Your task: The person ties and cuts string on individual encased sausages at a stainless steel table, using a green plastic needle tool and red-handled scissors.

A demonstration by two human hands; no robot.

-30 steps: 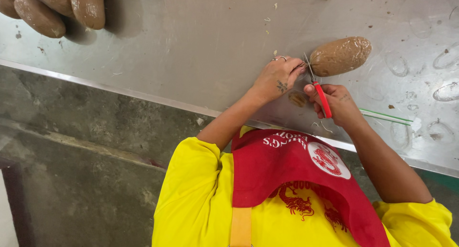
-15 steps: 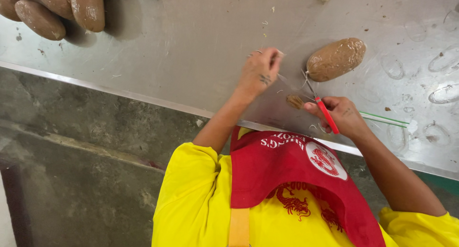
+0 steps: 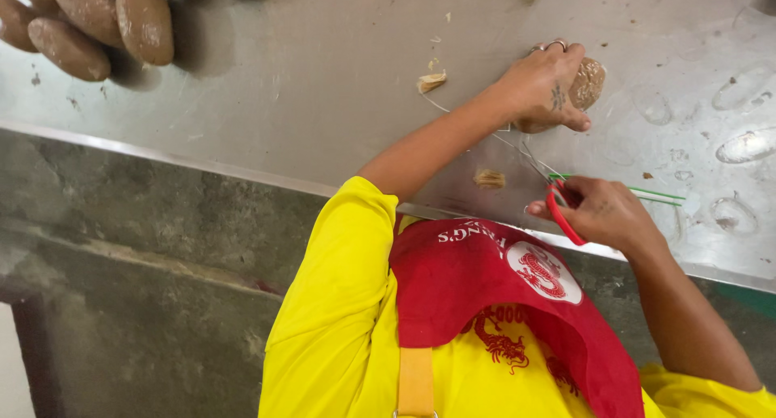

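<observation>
My left hand (image 3: 543, 86) lies over a brown oval lump (image 3: 588, 80) on the steel table (image 3: 307, 103), fingers wrapped around it and covering most of it. My right hand (image 3: 602, 212) holds red-handled scissors (image 3: 559, 216) near the table's front edge; the blades are hidden. A thin pale string (image 3: 517, 147) runs across the table between the two hands. Two small tan scraps (image 3: 431, 82) (image 3: 489, 178) lie near my left forearm.
Several brown oval lumps (image 3: 121, 22) are piled at the table's far left. A green strip (image 3: 655, 194) lies beside my right hand. Water puddles (image 3: 744, 147) dot the right side. The table's front edge (image 3: 202, 163) drops to a concrete floor (image 3: 121, 305).
My left hand left the spot by the scissors and reached out onto the brown lump. My right hand drew back toward the table edge with the scissors.
</observation>
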